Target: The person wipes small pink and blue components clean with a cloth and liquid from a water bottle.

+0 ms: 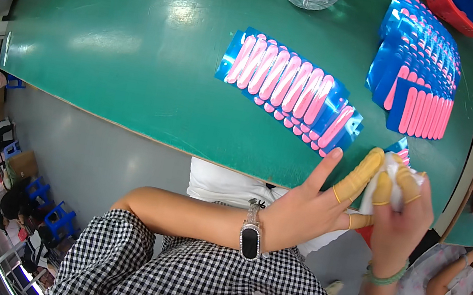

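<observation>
Left hand (308,206) fingers spread, yellow rubber finger cots on | right hand (400,215) pinching crumpled white cloth (384,172) at near-right table edge | fanned row of pink-strip blue cards (290,88) just beyond on green table (123,41)

Checked black-and-white sleeves, yellow finger cots, wristwatch (251,237), green bead bracelet (384,278).
</observation>
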Tool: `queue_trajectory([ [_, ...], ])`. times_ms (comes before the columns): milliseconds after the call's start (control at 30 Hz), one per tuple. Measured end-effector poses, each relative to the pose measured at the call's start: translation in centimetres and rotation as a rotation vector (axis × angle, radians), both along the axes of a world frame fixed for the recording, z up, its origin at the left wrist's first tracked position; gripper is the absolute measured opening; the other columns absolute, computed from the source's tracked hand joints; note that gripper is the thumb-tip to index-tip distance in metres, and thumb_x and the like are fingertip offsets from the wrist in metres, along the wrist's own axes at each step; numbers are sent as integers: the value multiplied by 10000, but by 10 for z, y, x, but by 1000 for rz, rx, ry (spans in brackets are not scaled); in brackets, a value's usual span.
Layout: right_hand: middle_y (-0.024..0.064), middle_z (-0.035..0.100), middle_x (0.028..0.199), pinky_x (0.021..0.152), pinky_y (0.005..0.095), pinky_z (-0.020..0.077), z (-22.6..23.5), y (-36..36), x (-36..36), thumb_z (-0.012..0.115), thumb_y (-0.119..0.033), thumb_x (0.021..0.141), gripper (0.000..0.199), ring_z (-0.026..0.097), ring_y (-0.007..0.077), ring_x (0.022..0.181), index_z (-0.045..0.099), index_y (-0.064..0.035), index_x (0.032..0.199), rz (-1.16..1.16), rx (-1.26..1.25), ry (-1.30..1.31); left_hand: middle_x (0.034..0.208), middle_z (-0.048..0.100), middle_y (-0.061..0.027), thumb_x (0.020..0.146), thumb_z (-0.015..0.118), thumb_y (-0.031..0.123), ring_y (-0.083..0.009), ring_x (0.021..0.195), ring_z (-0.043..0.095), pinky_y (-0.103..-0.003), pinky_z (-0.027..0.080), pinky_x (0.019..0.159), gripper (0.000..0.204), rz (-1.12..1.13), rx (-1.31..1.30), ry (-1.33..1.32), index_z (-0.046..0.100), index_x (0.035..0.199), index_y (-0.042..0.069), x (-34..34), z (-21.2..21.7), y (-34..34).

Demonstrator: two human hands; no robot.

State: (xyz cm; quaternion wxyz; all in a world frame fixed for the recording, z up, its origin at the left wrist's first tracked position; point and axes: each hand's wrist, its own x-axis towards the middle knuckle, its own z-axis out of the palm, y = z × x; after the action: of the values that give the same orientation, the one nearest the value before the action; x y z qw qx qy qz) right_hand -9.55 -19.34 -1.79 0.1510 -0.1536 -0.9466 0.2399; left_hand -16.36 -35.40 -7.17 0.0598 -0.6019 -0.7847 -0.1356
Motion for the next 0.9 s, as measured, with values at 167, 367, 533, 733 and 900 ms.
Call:
queue_trajectory([
  [167,151,608,919,622,373,505,0,2,3,756,-64,829,297,631,302,721,688,0,1111,-150,150,-92,1227,677,-14,1036,411,429,-162,1457,388,-645,293,1107,442,0,-87,123,341,1472,443,5,7,0],
  [367,169,649,1017,764,341,529,-1,13,15,754,-64,861,282,670,290,856,670,37,1111,-153,-39,-129,1537,447,-149,952,481,260,-301,1471,351,-567,291,1188,593,25,28,-2,338,1526,300,17,0,-3],
  [533,164,621,946,675,336,525,-9,-17,13,737,-26,852,285,638,269,769,684,26,1128,-19,214,-23,1482,499,-149,950,481,250,-303,1469,358,-576,290,1185,566,38,8,-9,373,1502,312,13,-2,0],
  [733,158,625,899,679,374,510,-13,35,16,690,-4,877,238,635,317,774,664,19,1112,-195,46,49,1288,625,-117,910,551,223,-298,1455,395,-647,275,1148,491,14,112,-100,517,1399,199,0,0,11],
  [900,172,617,991,643,400,528,-27,9,39,783,-109,716,435,635,346,769,651,-25,1122,-25,207,65,1434,565,-153,915,618,348,-223,1433,429,-707,182,1126,481,68,-41,87,574,1378,223,-6,-7,11],
])
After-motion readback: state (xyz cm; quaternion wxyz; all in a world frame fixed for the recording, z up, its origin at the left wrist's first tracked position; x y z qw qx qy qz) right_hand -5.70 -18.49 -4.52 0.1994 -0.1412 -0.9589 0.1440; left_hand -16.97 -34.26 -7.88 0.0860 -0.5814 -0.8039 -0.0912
